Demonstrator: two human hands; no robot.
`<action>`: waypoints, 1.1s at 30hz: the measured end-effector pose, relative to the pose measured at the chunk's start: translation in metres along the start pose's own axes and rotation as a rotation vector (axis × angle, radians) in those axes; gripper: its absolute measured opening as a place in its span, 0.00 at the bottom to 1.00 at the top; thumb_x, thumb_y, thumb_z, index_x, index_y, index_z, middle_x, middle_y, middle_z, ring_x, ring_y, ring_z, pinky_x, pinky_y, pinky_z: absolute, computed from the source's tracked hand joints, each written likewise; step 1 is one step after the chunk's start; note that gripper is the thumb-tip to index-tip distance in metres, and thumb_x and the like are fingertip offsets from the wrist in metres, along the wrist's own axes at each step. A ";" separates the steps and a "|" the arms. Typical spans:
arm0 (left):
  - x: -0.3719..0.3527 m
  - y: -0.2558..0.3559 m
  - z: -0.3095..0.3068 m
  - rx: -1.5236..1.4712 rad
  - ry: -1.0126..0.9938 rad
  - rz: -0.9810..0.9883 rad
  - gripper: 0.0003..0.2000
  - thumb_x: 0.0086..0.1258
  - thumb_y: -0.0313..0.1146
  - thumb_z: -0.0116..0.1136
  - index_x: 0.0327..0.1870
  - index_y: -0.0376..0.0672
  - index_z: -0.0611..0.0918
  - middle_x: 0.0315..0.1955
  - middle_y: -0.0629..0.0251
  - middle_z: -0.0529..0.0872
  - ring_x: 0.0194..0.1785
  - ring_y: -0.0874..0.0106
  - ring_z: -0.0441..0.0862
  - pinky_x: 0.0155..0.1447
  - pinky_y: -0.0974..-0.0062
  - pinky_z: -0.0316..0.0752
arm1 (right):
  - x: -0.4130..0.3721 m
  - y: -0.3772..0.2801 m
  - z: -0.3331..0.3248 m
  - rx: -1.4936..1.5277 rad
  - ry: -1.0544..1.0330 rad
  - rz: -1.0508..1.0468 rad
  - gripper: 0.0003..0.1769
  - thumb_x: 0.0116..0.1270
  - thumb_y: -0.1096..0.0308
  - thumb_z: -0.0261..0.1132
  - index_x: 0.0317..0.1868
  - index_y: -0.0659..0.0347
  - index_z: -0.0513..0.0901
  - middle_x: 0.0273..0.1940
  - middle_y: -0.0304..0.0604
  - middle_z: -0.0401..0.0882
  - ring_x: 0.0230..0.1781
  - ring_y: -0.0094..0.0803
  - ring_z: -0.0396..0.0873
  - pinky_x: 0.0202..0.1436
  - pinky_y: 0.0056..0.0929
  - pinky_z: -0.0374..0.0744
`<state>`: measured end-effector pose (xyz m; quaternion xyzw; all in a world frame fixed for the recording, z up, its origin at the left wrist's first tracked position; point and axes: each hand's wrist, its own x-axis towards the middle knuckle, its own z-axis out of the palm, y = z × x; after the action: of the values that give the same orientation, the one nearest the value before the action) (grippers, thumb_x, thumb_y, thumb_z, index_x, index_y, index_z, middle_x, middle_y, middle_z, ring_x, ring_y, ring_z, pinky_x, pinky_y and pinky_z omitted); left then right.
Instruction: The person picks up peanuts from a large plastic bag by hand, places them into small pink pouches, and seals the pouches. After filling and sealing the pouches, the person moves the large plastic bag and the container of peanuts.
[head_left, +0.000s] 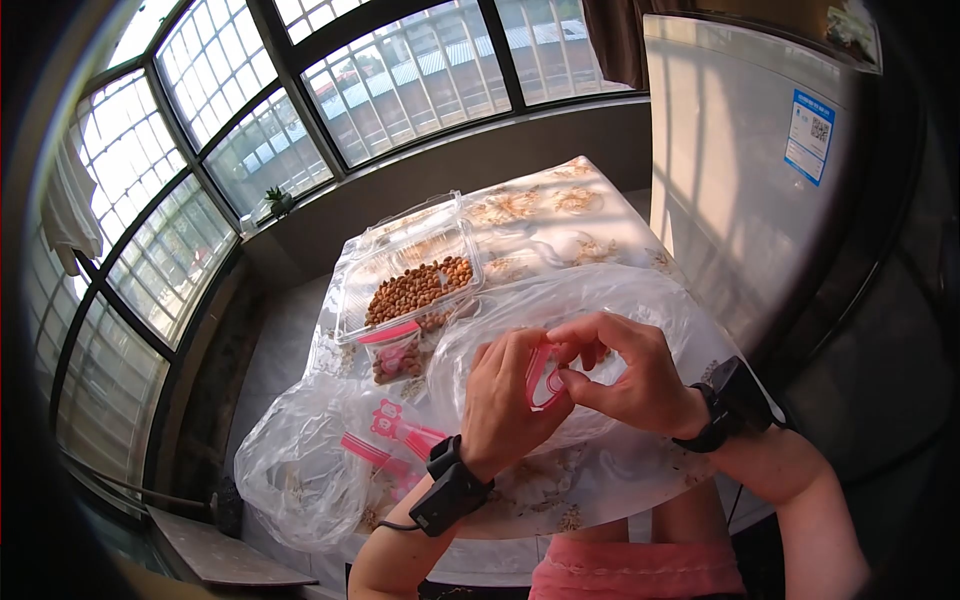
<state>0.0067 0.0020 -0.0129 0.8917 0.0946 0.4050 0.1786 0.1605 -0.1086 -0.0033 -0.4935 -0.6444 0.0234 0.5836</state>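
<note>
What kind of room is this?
Probably a room in a home, perhaps a dining area: a table with patterned cover, barred windows, and what looks like a fridge.

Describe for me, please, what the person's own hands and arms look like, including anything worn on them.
Both hands are bare, with no gloves, and no sleeves show on the forearms. The left hand has a black boxy device strapped at the wrist, with a thin dark cable. The right hand has a black wrist strap and a bulky black unit. No markings are readable.

Blue-and-white label (807, 150) with QR code (820, 128) on pale panel (730, 200); print too small to read.
</note>
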 end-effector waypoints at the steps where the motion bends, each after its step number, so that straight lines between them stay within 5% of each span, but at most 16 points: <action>1: 0.000 0.000 -0.001 -0.006 -0.016 -0.016 0.25 0.56 0.29 0.74 0.55 0.41 0.78 0.47 0.56 0.86 0.53 0.53 0.84 0.58 0.59 0.76 | 0.000 -0.001 0.000 0.005 -0.002 0.017 0.20 0.59 0.78 0.74 0.54 0.62 0.85 0.38 0.38 0.89 0.34 0.23 0.82 0.42 0.24 0.81; 26: 0.000 0.002 -0.002 -0.009 -0.059 0.008 0.29 0.54 0.30 0.76 0.58 0.41 0.76 0.48 0.55 0.86 0.54 0.52 0.83 0.58 0.59 0.77 | 0.001 -0.001 -0.001 0.101 -0.024 0.010 0.21 0.61 0.78 0.74 0.56 0.59 0.85 0.38 0.37 0.89 0.38 0.24 0.85 0.44 0.25 0.80; 33: 0.002 0.001 -0.004 -0.262 -0.052 -0.166 0.28 0.56 0.28 0.74 0.58 0.38 0.76 0.47 0.54 0.85 0.52 0.55 0.85 0.56 0.62 0.79 | 0.000 0.003 -0.001 0.044 -0.107 -0.025 0.17 0.62 0.83 0.66 0.51 0.63 0.86 0.44 0.47 0.88 0.41 0.36 0.87 0.47 0.30 0.83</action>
<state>0.0051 0.0026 -0.0084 0.8602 0.1096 0.3743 0.3284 0.1632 -0.1080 -0.0049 -0.4704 -0.6803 0.0569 0.5592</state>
